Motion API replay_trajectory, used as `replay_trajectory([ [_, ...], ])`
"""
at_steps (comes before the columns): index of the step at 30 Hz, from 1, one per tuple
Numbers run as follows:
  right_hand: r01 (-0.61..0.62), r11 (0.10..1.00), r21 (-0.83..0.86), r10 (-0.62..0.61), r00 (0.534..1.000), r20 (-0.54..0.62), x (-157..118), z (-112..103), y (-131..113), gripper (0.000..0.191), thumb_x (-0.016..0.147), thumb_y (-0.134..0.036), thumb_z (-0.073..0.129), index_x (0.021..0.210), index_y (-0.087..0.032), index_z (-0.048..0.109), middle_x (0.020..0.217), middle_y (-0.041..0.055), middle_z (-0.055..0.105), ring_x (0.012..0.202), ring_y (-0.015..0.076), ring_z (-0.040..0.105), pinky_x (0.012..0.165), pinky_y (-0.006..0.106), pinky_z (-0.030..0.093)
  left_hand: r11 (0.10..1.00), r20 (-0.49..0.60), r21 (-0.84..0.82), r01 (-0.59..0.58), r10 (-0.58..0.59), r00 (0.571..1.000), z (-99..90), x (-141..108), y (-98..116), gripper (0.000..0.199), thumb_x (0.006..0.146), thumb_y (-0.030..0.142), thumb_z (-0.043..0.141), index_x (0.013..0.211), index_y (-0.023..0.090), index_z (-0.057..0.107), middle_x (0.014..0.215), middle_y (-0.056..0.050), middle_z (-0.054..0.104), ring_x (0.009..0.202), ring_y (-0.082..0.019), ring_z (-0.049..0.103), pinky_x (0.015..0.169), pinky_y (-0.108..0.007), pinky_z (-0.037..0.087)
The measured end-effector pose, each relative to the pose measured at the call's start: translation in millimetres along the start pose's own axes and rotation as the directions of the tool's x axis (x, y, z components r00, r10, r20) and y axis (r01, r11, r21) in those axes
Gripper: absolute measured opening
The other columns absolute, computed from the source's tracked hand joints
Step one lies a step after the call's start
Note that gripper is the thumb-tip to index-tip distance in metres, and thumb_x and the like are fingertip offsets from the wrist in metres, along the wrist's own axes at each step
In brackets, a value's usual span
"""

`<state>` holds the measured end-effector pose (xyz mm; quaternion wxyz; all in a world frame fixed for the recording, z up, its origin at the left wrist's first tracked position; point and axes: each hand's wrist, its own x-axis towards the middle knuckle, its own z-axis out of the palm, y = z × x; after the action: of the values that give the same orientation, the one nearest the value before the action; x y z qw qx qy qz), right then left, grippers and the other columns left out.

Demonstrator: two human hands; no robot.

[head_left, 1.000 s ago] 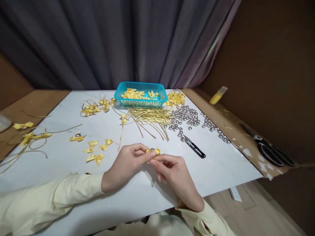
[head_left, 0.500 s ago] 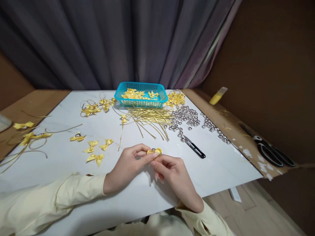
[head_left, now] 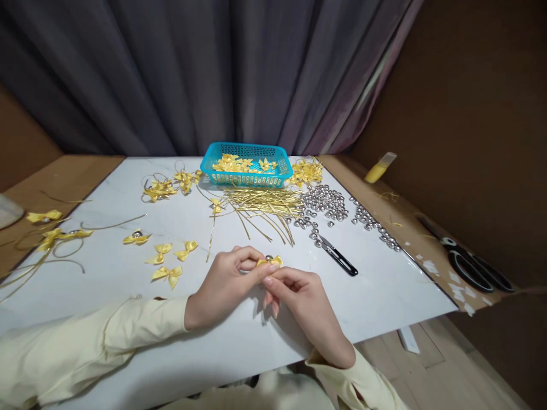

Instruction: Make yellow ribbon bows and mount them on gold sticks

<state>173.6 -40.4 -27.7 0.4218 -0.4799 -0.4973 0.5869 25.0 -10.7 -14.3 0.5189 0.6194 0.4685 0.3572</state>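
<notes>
A small yellow ribbon bow (head_left: 276,261) with a silver bead (head_left: 269,258) at its middle is pinched between my two hands above the table's front half. My left hand (head_left: 231,285) grips its left side with thumb and fingers closed. From the right, my right hand (head_left: 301,296) closes thumb and forefinger on the lower part of the bow; the lower edge is hidden by the fingertips. To the left lie loose yellow bows (head_left: 167,275) and one bow with a silver bead (head_left: 137,237).
A blue basket (head_left: 245,181) of yellow bows stands at the back. Before it lie gold cords (head_left: 265,200), silver beads (head_left: 325,200) and a black-handled snipping tool (head_left: 339,260). Scissors (head_left: 470,270) and a yellow tube (head_left: 380,168) are at the right; corded bows (head_left: 51,239) lie left.
The bow has tipped slightly, so its silver bead shows more on top. My fingers have shifted a little around it; both hands keep hold.
</notes>
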Motion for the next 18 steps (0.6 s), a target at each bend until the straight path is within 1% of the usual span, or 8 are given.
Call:
replay_trajectory([
  [3, -0.010, 0.999, 0.043, 0.009, 1.000, 0.017, 0.9, 0.1, -0.9, 0.022, 0.077, -0.031, 0.067, 0.065, -0.013, 0.067, 0.055, -0.0008, 0.061, 0.046, 0.0075, 0.051, 0.051, 0.020, 0.043, 0.999, -0.011, 0.012, -0.031, 0.031, 0.999, -1.9, 2.1, -0.6, 0.019, 0.079, 0.032, 0.064, 0.072, 0.015, 0.063, 0.065, 0.000, 0.068, 0.060, -0.012, 0.062, 0.057, -0.021, 0.044],
  [8, -0.025, 0.997, 0.076, 0.021, 0.999, 0.048, 1.0, -0.1, -1.0, 0.025, 0.078, -0.032, 0.067, 0.062, -0.013, 0.067, 0.052, -0.0003, 0.061, 0.047, 0.0085, 0.053, 0.053, 0.021, 0.047, 0.999, 0.004, -0.049, 0.018, -0.018, 1.000, 1.0, 1.0, -1.2, 0.020, 0.079, 0.033, 0.064, 0.071, 0.015, 0.061, 0.060, 0.000, 0.066, 0.055, -0.012, 0.060, 0.054, -0.020, 0.043],
  [12, -0.010, 0.986, 0.164, 0.003, 0.999, 0.040, -0.2, 0.2, 1.2, 0.023, 0.079, -0.033, 0.066, 0.067, -0.013, 0.069, 0.057, 0.0018, 0.065, 0.050, 0.0113, 0.059, 0.057, 0.025, 0.050, 0.994, 0.001, -0.085, 0.061, -0.061, 0.998, 5.8, -0.5, -0.4, 0.022, 0.079, 0.033, 0.064, 0.069, 0.015, 0.057, 0.051, 0.003, 0.061, 0.049, -0.010, 0.057, 0.050, -0.019, 0.041],
  [15, -0.013, 0.981, 0.193, 0.006, 0.999, 0.037, 0.1, 0.9, 2.2, 0.024, 0.079, -0.034, 0.066, 0.069, -0.013, 0.070, 0.057, 0.0026, 0.066, 0.051, 0.0124, 0.061, 0.058, 0.026, 0.051, 0.994, -0.005, -0.086, 0.064, -0.065, 0.998, 6.3, 0.1, 0.9, 0.023, 0.077, 0.034, 0.066, 0.068, 0.015, 0.057, 0.053, 0.002, 0.061, 0.049, -0.010, 0.057, 0.049, -0.019, 0.040],
  [18, -0.022, 0.968, 0.249, 0.017, 1.000, 0.025, 1.2, 1.2, 2.8, 0.022, 0.076, -0.034, 0.070, 0.072, -0.012, 0.067, 0.063, 0.0036, 0.069, 0.052, 0.0129, 0.062, 0.058, 0.027, 0.052, 0.995, -0.018, -0.079, 0.057, -0.058, 0.998, 3.2, 3.1, 2.8, 0.023, 0.077, 0.035, 0.066, 0.069, 0.015, 0.058, 0.057, 0.001, 0.064, 0.052, -0.011, 0.058, 0.050, -0.020, 0.041],
])
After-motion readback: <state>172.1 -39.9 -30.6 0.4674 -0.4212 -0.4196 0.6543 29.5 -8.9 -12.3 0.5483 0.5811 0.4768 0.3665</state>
